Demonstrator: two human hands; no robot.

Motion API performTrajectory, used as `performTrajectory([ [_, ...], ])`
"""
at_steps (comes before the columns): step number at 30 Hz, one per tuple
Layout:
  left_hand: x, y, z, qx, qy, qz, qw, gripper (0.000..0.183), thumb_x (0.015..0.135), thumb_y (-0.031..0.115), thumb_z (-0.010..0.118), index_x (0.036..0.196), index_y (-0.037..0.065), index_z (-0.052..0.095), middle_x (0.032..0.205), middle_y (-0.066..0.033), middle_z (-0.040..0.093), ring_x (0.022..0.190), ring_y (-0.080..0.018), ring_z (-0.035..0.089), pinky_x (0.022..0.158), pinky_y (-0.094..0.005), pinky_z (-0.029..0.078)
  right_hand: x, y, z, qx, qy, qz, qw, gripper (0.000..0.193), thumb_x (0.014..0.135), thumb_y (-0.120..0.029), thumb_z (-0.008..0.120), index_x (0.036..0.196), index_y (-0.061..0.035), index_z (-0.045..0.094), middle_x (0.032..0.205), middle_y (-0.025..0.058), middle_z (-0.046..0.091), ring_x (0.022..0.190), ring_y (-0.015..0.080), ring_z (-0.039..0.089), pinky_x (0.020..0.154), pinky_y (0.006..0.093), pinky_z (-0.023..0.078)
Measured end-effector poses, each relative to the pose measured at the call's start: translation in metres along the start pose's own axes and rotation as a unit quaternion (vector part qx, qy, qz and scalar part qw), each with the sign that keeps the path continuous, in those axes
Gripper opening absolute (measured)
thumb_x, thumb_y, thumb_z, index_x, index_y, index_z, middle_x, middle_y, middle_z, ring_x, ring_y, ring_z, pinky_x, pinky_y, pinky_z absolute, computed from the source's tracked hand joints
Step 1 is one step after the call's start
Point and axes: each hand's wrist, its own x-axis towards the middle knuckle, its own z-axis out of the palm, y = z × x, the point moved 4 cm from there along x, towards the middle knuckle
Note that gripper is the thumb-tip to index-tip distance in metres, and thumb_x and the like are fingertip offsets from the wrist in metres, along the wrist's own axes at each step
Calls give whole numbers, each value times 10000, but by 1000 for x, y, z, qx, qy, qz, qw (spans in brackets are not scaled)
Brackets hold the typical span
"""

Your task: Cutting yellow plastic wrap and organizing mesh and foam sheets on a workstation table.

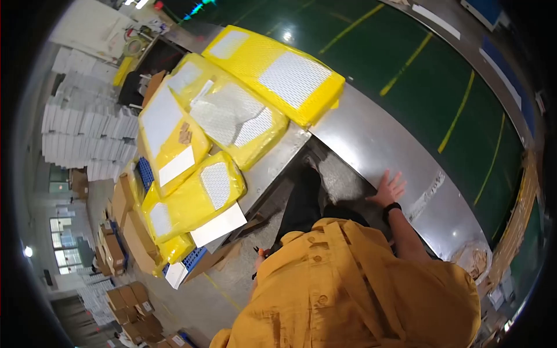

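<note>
My right hand (pixel 390 188) is open with fingers spread, at the edge of the metal ledge (pixel 371 124) beside the green conveyor belt. A dark band circles that wrist. Low at my left side, my left hand (pixel 259 258) is closed around a small dark thing, mostly hidden by my orange-brown shirt; its kind does not show. Nearest ahead on the left are packs in yellow wrap: a long pack (pixel 278 69) on the ledge, a wide pack (pixel 255 148) with clear film on top, and a smaller pack (pixel 191 206). A white sheet (pixel 219 225) lies beside the smaller one.
The green belt (pixel 406 40) with yellow cross lines runs along the far and right side. Tall stacks of white flat pieces (pixel 87 127) stand at left. Cardboard boxes (pixel 130 301) sit on the floor lower left. Crumpled brown paper (pixel 471 259) lies at the ledge's right end.
</note>
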Motion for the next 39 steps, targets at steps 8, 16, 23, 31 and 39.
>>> performTrajectory([
  [8, -3, 91, 40, -7, -85, 124, 989, 631, 1020, 581, 393, 1261, 68, 672, 925, -76, 653, 798, -179, 566, 750, -327, 453, -3, -11, -10, 20, -44, 31, 998, 1473, 567, -511, 915, 1573, -226, -124, 1576, 303, -230, 1419, 602, -168, 1128, 693, 58],
  [16, -18, 91, 57, -13, -70, 135, 988, 527, 1020, 474, 394, 1256, 72, 640, 1068, -215, 706, 983, -293, 676, 838, -388, 497, -12, -6, -11, 23, -53, 43, 997, 1421, 620, -448, 907, 1573, -247, -127, 1583, 278, -241, 1445, 559, -158, 1169, 627, 27],
  [23, -39, 67, 52, -173, -40, 133, 975, 532, 1002, 496, 450, 1209, 45, 641, 720, -81, 638, 623, -199, 581, 619, -350, 452, 20, 4, 29, -42, 18, 74, 996, 1425, 615, -373, 916, 1559, -313, -150, 1604, 243, -215, 1452, 559, -105, 1168, 642, 58],
  [31, -80, 9, 53, -235, 75, 81, 966, 358, 972, 343, 473, 1036, 56, 677, 704, -95, 651, 623, -206, 645, 555, -365, 468, 90, 3, 82, -248, 430, 25, 867, 1235, 752, -357, 817, 1567, -293, -108, 1628, 243, -95, 1456, 557, 49, 1154, 648, 166],
  [39, -89, -89, 42, -321, 118, -6, 940, 386, 977, 391, 510, 882, 49, 661, 553, -46, 504, 447, -163, 477, 439, -337, 376, 63, 10, 23, -128, 74, 110, 983, 1188, 770, -337, 807, 1578, -243, -59, 1629, 250, -63, 1458, 546, 64, 1163, 629, 170],
])
